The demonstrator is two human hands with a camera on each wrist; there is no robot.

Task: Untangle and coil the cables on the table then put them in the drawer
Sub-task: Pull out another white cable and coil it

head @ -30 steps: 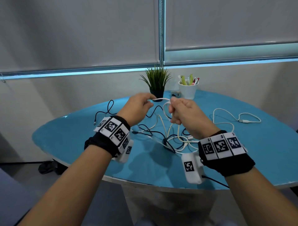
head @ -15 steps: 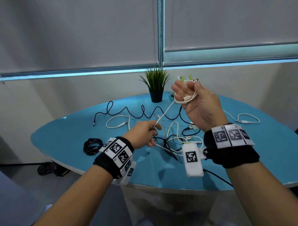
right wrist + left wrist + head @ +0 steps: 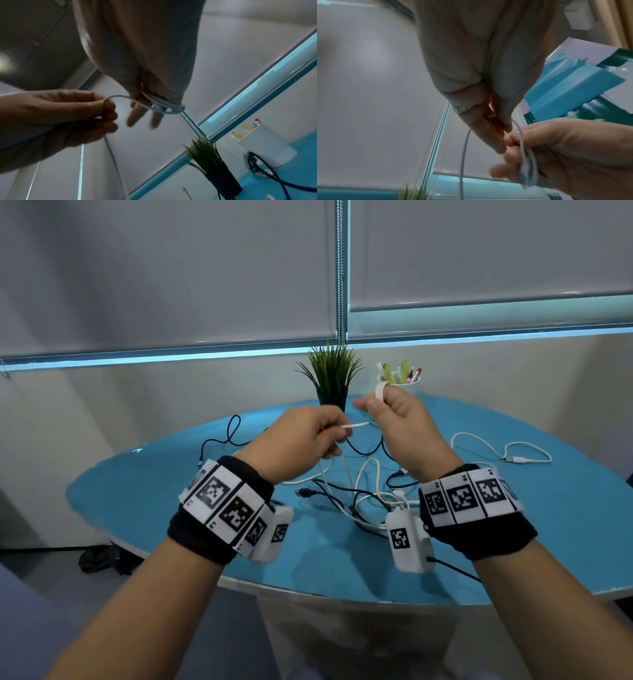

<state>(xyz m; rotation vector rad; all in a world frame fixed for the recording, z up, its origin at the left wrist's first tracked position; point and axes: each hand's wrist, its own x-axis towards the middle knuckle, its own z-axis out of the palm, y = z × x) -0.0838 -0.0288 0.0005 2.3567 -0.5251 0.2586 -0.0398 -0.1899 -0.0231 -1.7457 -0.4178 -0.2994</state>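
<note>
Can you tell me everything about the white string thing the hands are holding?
It is a thin white cable, smooth and bendy, like rubbery plastic. Several loops of it are wound around the fingers of the right hand, as the right wrist view shows. A short stretch runs across to the left hand, which pinches it. From there the rest hangs down toward the heap of black and white cables on the round blue table. Its plugs cannot be made out.

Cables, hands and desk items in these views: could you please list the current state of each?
white cable: partly wound around right fingers, taut between hands
left hand: pinches white cable
right hand: holds the wound loops
cable pile: tangled on the table
white cable at right: loose, uncoiled
plant: upright
pen cup: upright
</note>
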